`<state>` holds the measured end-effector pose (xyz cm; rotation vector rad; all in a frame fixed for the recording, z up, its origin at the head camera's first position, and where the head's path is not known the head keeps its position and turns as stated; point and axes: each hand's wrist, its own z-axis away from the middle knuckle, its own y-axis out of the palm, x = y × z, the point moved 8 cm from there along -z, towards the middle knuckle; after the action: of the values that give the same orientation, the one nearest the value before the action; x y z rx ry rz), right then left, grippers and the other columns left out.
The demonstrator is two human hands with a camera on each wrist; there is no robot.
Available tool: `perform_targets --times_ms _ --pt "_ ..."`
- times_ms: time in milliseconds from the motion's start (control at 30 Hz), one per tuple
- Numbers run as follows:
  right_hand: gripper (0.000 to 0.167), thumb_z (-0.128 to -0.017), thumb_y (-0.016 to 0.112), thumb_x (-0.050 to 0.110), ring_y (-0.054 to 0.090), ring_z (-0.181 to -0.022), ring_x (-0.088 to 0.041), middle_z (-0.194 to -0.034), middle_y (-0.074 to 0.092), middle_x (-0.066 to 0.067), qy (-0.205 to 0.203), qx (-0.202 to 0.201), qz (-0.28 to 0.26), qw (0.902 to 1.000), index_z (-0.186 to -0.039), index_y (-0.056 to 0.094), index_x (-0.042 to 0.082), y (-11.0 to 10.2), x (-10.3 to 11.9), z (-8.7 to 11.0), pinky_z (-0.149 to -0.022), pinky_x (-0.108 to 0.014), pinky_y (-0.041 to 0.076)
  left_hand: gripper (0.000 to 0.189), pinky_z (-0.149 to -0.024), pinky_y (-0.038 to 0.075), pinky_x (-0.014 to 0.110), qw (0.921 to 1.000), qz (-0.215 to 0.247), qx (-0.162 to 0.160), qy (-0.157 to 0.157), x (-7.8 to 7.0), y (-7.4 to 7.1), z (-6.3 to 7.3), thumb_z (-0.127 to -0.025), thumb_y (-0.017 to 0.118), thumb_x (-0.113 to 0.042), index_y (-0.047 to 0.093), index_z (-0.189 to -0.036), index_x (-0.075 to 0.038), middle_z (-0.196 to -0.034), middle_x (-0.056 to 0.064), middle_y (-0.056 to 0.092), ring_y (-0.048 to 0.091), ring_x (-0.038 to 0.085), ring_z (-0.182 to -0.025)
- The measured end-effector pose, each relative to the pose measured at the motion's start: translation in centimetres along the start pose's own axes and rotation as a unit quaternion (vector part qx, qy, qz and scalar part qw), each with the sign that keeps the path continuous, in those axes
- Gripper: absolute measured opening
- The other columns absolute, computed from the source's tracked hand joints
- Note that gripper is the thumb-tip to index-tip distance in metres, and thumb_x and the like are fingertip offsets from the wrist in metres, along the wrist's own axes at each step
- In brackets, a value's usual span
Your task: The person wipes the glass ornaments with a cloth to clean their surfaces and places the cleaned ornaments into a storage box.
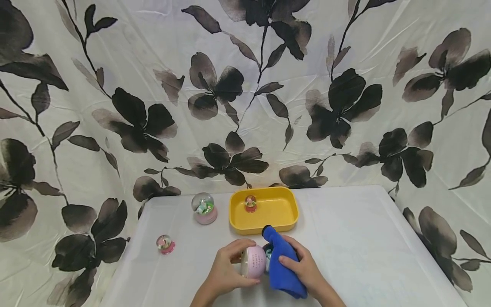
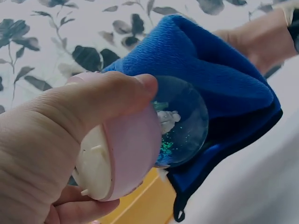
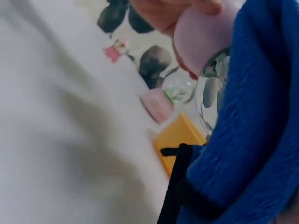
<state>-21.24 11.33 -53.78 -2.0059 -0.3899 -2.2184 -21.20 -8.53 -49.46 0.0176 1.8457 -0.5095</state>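
Note:
My left hand (image 1: 230,264) grips a snow globe (image 2: 133,144) by its pink base, tipped on its side with the clear dome toward the right. Inside the dome are a small white figure and green glitter. A blue cloth (image 1: 281,264) with a black edge is held in my right hand (image 1: 304,264), thumb over its front. In the left wrist view the cloth lies against the far side of the dome (image 2: 189,121). Part of the dome is hidden behind the cloth in the head view.
Behind the hands stands a yellow tray (image 1: 264,230) with a small red-based snow globe (image 1: 251,204) in it. Left of the tray is a larger pink-based snow globe (image 1: 204,209). A small pink-based globe (image 1: 165,244) sits farther left on the white table (image 1: 345,238). Floral fabric (image 1: 268,106) hangs behind.

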Motion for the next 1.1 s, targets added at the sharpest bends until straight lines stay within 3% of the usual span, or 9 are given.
perform_targets --times_ms 100,233,400,500,600,733,800,933,1100 --pt "0.057 -0.096 0.056 0.023 0.049 -0.115 -0.033 -0.138 0.045 -0.022 0.018 0.008 -0.021 0.9996 -0.147 0.037 0.004 -0.3 0.1 0.0 -0.093 -0.044 0.045 0.072 -0.074 0.057 0.033 0.998 0.054 -0.011 -0.03 0.5 0.3 0.0 -0.058 0.095 -0.016 0.063 -0.123 -0.021 -0.121 0.001 0.063 0.066 0.021 -0.098" --pt "0.065 -0.1 0.043 0.034 0.041 -0.125 -0.036 -0.145 0.036 -0.026 0.033 0.025 -0.068 0.9968 -0.152 0.021 0.001 0.0 0.4 0.1 -0.102 -0.047 0.037 0.072 -0.071 0.057 0.038 0.9898 0.13 -0.035 -0.046 1.0 0.5 0.3 -0.06 0.092 -0.006 0.061 -0.125 -0.013 -0.12 0.012 0.062 0.07 0.027 -0.088" --pt "0.076 -0.1 0.032 0.047 0.017 -0.138 -0.043 -0.154 0.013 -0.028 0.047 0.021 -0.147 0.9878 -0.155 -0.003 0.008 0.9 0.4 0.7 -0.111 -0.058 0.014 0.074 -0.068 0.057 0.044 0.9679 0.225 -0.085 -0.072 1.8 1.1 0.7 -0.06 0.087 0.006 0.056 -0.127 0.002 -0.117 0.023 0.057 0.07 0.033 -0.08" --pt "0.077 -0.1 0.029 0.049 0.002 -0.142 -0.041 -0.157 -0.002 -0.024 0.027 0.011 -0.196 0.9801 -0.154 -0.012 0.013 1.3 0.9 0.8 -0.112 -0.058 0.0 0.073 -0.07 0.057 0.044 0.955 0.254 -0.126 -0.087 2.0 1.7 0.8 -0.063 0.084 0.006 0.054 -0.129 0.005 -0.119 0.023 0.055 0.068 0.033 -0.08" --pt "0.074 -0.101 0.034 0.043 0.005 -0.142 -0.036 -0.158 0.001 -0.02 -0.008 -0.018 -0.214 0.9765 -0.155 -0.007 0.014 1.2 1.4 0.5 -0.114 -0.051 0.005 0.069 -0.075 0.056 0.042 0.9476 0.254 -0.171 -0.091 2.1 2.1 0.8 -0.067 0.083 0.004 0.054 -0.129 0.003 -0.122 0.022 0.055 0.065 0.031 -0.09" --pt "0.069 -0.102 0.041 0.035 0.027 -0.135 -0.031 -0.155 0.018 -0.02 -0.02 -0.074 -0.181 0.9805 -0.156 0.006 0.013 0.6 1.1 0.3 -0.106 -0.035 0.03 0.066 -0.074 0.056 0.041 0.9386 0.256 -0.211 -0.095 2.5 2.7 1.1 -0.066 0.084 0.005 0.056 -0.126 0.002 -0.122 0.023 0.054 0.062 0.031 -0.093" --pt "0.066 -0.101 0.046 0.031 0.035 -0.129 -0.03 -0.152 0.026 -0.02 -0.019 -0.102 -0.153 0.9827 -0.155 0.013 0.012 0.3 0.8 0.2 -0.099 -0.032 0.039 0.067 -0.071 0.057 0.042 0.9394 0.252 -0.213 -0.094 2.6 2.8 1.1 -0.065 0.084 0.006 0.056 -0.126 0.002 -0.122 0.024 0.054 0.064 0.033 -0.087" --pt "0.065 -0.097 0.057 0.027 0.042 -0.123 -0.034 -0.146 0.037 -0.018 -0.016 -0.145 -0.076 0.9864 -0.152 0.025 0.013 -0.5 0.2 0.0 -0.097 -0.041 0.042 0.073 -0.068 0.057 0.04 0.9523 0.215 -0.193 -0.098 2.4 2.7 0.8 -0.063 0.087 0.003 0.056 -0.129 -0.001 -0.121 0.023 0.054 0.068 0.032 -0.079" --pt "0.07 -0.089 0.07 0.024 0.047 -0.12 -0.036 -0.141 0.045 -0.017 -0.01 -0.142 0.027 0.9895 -0.149 0.034 0.015 -0.9 -0.3 0.0 -0.097 -0.051 0.039 0.077 -0.068 0.057 0.036 0.9656 0.166 -0.145 -0.139 2.6 2.3 0.8 -0.061 0.091 -0.003 0.057 -0.131 -0.01 -0.124 0.019 0.051 0.07 0.027 -0.085"
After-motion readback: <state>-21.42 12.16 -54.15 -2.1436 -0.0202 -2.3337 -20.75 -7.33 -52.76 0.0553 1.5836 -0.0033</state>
